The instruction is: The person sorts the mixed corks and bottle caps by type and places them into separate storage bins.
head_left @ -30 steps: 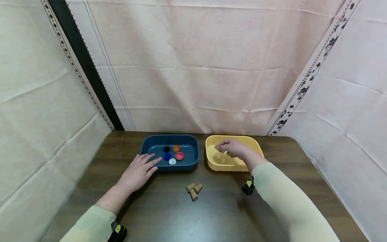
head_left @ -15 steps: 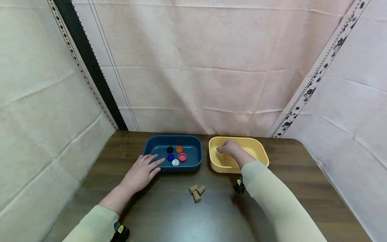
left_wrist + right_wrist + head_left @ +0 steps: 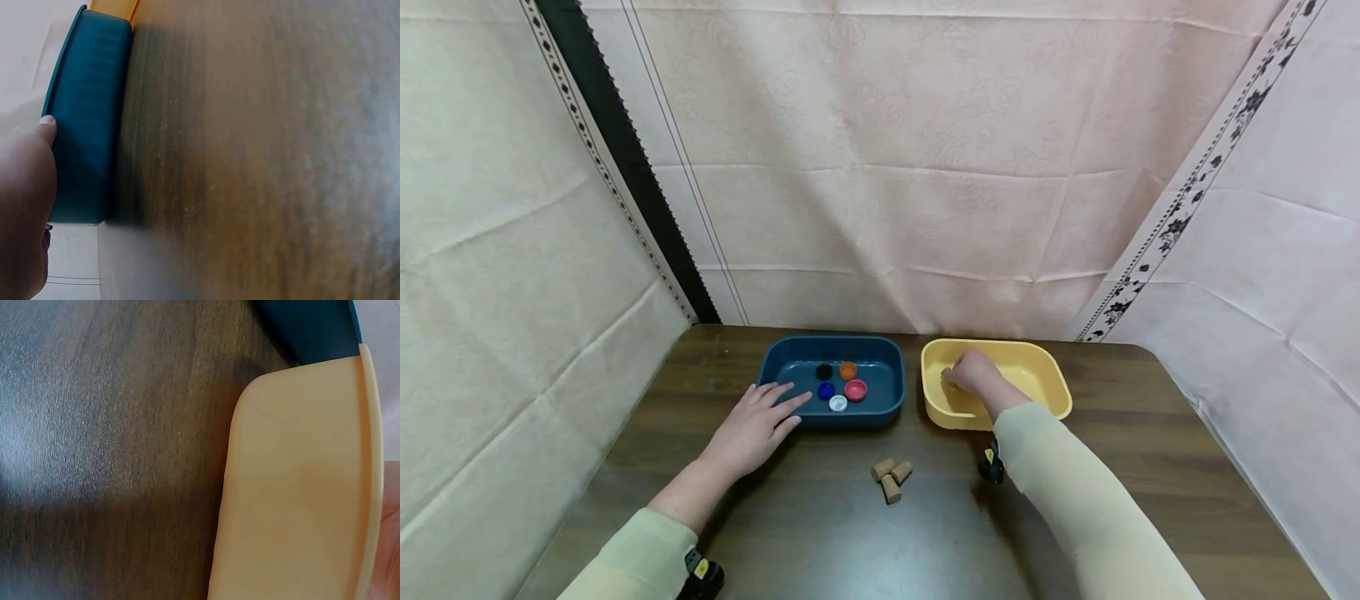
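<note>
My left hand (image 3: 751,427) lies with spread fingers over the near left corner of the blue tray (image 3: 891,408); its thumb touches the rim in the left wrist view. Inside the tray sit several bottle caps: a black cap (image 3: 824,372), an orange cap (image 3: 847,370), a blue cap (image 3: 826,391), a pink cap (image 3: 855,390) and a white cap (image 3: 838,403). My right hand (image 3: 976,375) reaches down inside the yellow tray (image 3: 1037,375), fingers curled. A small tan piece, apparently a cork (image 3: 946,375), shows at its fingertips, mostly hidden.
Three loose corks, one of them the front cork (image 3: 891,489), lie together on the wooden table (image 3: 820,533) in front of the trays. The trays stand side by side near the back edge. A pale cloth (image 3: 880,208) hangs behind the table.
My right hand has lowered from above the yellow tray to inside it, the small tan piece at its fingertips. The left hand keeps its place at the blue tray. The view has shifted slightly.
</note>
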`<action>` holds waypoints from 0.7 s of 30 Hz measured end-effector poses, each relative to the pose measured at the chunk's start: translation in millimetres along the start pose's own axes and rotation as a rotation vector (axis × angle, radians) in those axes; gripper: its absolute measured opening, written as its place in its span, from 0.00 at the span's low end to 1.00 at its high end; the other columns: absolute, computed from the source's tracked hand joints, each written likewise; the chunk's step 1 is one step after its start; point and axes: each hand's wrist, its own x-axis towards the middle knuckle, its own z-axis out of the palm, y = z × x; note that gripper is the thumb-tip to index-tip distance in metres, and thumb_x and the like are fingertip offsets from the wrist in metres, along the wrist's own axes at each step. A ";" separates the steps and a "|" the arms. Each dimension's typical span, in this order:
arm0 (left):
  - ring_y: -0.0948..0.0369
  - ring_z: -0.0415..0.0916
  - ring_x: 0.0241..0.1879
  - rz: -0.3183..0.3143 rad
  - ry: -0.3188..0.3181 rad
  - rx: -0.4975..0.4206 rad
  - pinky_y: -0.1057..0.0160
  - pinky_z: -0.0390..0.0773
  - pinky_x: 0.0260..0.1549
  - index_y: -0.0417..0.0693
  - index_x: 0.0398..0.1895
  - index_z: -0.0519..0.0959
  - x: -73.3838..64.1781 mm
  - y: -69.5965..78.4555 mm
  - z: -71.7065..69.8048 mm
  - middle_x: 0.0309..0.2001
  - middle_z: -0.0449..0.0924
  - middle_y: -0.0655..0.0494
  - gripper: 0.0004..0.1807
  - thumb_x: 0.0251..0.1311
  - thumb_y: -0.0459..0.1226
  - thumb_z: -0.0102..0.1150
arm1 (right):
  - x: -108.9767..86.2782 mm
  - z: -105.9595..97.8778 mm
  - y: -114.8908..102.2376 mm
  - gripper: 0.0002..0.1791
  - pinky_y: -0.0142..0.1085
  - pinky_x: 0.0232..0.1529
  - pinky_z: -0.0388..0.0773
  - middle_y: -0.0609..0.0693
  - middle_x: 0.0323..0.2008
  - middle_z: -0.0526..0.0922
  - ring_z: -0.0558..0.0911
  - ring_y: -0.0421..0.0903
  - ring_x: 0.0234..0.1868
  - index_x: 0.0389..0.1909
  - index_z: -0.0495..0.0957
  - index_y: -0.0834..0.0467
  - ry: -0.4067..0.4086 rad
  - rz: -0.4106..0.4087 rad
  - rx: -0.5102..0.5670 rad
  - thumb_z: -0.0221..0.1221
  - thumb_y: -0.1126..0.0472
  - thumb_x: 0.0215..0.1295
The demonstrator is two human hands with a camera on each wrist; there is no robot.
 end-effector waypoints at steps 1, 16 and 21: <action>0.45 0.56 0.72 -0.001 0.001 -0.003 0.38 0.48 0.71 0.68 0.73 0.67 0.0 0.0 0.3 0.73 0.64 0.51 0.26 0.73 0.52 0.50 | 0.6 0.8 0.5 0.17 0.34 0.26 0.66 0.48 0.20 0.71 0.69 0.45 0.23 0.20 0.72 0.56 -0.003 0.002 0.004 0.62 0.53 0.66; 0.44 0.56 0.72 0.010 0.008 -0.005 0.37 0.47 0.71 0.67 0.73 0.66 -0.4 1.8 -2.2 0.73 0.64 0.50 0.27 0.72 0.51 0.51 | 2.5 3.2 5.8 0.22 0.35 0.24 0.63 0.46 0.15 0.65 0.65 0.44 0.20 0.15 0.67 0.55 0.004 0.013 0.028 0.60 0.52 0.67; 0.44 0.55 0.72 0.005 0.004 -0.001 0.37 0.47 0.71 0.67 0.73 0.66 -0.8 1.6 -2.1 0.73 0.63 0.50 0.27 0.72 0.52 0.51 | -1.8 1.7 6.4 0.17 0.34 0.29 0.67 0.49 0.25 0.76 0.71 0.45 0.27 0.24 0.75 0.57 0.005 0.021 0.050 0.61 0.50 0.67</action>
